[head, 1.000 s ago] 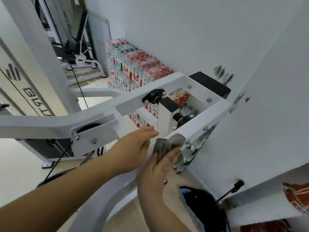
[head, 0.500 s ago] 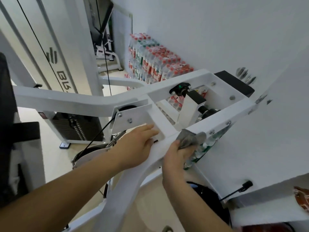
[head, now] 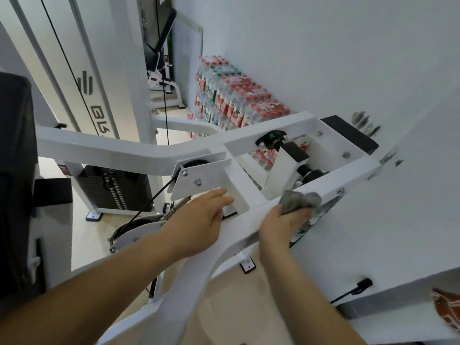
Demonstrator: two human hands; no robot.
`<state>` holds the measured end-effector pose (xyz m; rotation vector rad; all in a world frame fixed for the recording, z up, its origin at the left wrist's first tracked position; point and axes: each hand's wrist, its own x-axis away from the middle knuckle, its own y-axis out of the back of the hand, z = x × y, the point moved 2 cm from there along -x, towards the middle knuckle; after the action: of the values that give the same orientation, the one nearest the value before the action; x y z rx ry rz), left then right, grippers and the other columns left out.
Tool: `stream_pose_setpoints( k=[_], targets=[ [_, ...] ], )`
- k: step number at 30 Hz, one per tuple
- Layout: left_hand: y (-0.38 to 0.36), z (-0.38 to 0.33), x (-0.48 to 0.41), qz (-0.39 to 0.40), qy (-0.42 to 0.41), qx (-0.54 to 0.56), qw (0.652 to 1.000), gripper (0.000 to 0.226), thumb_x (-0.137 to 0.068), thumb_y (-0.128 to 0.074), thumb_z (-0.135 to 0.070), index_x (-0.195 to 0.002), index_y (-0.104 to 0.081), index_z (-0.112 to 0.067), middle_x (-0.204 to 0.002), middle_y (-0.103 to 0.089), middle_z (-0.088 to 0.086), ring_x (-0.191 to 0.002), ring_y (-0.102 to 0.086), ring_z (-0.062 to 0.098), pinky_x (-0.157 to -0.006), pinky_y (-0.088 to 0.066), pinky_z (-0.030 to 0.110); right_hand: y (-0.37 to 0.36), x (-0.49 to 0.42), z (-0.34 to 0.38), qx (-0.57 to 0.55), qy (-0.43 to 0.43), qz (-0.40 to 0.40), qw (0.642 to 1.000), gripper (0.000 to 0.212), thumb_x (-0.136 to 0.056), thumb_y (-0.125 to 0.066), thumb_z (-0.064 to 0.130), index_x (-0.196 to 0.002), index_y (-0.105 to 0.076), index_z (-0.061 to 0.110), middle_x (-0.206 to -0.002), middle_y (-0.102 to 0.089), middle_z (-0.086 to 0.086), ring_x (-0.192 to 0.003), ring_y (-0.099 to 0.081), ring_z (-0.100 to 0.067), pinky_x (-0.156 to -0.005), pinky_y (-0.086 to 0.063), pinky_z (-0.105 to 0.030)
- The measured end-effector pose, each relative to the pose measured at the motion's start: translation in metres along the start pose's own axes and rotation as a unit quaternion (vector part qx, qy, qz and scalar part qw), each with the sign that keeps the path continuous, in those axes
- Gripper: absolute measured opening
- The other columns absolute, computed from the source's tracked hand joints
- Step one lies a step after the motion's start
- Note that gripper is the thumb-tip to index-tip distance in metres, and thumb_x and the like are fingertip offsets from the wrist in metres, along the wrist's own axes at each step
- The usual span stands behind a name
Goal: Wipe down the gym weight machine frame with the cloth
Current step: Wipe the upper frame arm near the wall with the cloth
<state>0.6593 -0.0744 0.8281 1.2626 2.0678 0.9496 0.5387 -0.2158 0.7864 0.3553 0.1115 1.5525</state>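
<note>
The white weight machine frame (head: 139, 151) runs across the middle of the head view, with a curved arm sloping down toward me. My right hand (head: 281, 226) grips a bunched grey cloth (head: 300, 200) and holds it against the near bar of the frame, just below a bolt. My left hand (head: 201, 220) rests flat on the same arm, fingers straight, reaching to the white pulley bracket (head: 199, 179). A black cable (head: 146, 210) runs from the pulley down to the left.
A black weight stack (head: 113, 189) stands at the left behind the frame. Shrink-wrapped packs of water bottles (head: 231, 100) are piled against the white wall. A dark padded seat (head: 15, 170) fills the left edge. A white ledge with a black lever (head: 358, 287) lies at the right.
The view has swung left and up along the frame. My right hand has slid the cloth a little further along the near bar, while my left hand stays on the arm by the bracket.
</note>
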Motion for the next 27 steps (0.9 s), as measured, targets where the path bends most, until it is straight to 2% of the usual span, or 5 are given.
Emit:
stream_pose_setpoints(
  k=[6, 15, 18, 22, 27],
  targets=[
    [0.008, -0.004, -0.002, -0.042, -0.036, 0.024, 0.998, 0.044, -0.098, -0.038, -0.022, -0.135, -0.062, -0.024, -0.146, -0.056, -0.007, -0.134, -0.051, 0.010, -0.114, -0.040, 0.031, -0.004, 0.095, -0.015, 0.126, 0.248, 0.176, 0.944, 0.071, -0.098, -0.027, 0.046, -0.162, -0.022, 0.016, -0.168, 0.010, 0.012, -0.155, 0.019, -0.008, -0.128, -0.008, -0.047],
    [0.006, -0.042, -0.025, -0.064, 0.109, 0.339, 0.932, 0.051, -0.103, -0.044, -0.053, -0.152, -0.029, -0.052, -0.139, -0.051, -0.022, -0.125, -0.050, 0.000, -0.108, -0.040, 0.026, 0.011, 0.053, 0.087, -0.113, -0.003, 0.483, 0.868, 0.044, -0.111, -0.032, 0.037, -0.111, -0.076, 0.035, -0.117, -0.076, -0.002, -0.111, -0.071, -0.012, -0.096, -0.057, -0.033],
    [0.004, -0.042, -0.040, -0.158, 0.094, 0.230, 0.956, 0.034, -0.106, -0.046, -0.037, -0.140, -0.049, -0.042, -0.122, -0.066, -0.011, -0.111, -0.062, 0.008, -0.102, -0.051, 0.036, 0.014, 0.022, 0.103, -0.037, 0.012, 0.510, 0.859, 0.060, -0.107, -0.018, 0.059, -0.104, -0.077, 0.044, -0.119, -0.074, 0.007, -0.115, -0.069, -0.015, -0.101, -0.054, -0.046],
    [0.021, -0.049, -0.069, -0.253, -0.014, 0.037, 0.967, 0.043, -0.105, -0.046, -0.034, -0.149, -0.044, -0.029, -0.138, -0.060, -0.006, -0.122, -0.057, 0.012, -0.103, -0.047, 0.028, 0.011, -0.060, 0.122, 0.186, 0.296, 0.363, 0.864, 0.035, -0.103, -0.041, 0.050, -0.082, -0.067, 0.038, -0.077, -0.065, 0.023, -0.078, -0.064, 0.002, -0.075, -0.052, -0.035],
    [-0.037, -0.041, -0.105, 0.060, 0.069, -0.168, 0.982, 0.060, -0.105, -0.020, -0.058, -0.160, -0.004, -0.041, -0.167, 0.018, -0.009, -0.153, 0.023, 0.018, -0.126, 0.010, 0.043, -0.005, -0.151, 0.109, 0.267, 0.390, 0.336, 0.814, 0.031, -0.105, -0.046, 0.036, -0.115, -0.071, 0.021, -0.114, -0.069, 0.006, -0.106, -0.061, -0.013, -0.090, -0.048, -0.031]
  ],
)
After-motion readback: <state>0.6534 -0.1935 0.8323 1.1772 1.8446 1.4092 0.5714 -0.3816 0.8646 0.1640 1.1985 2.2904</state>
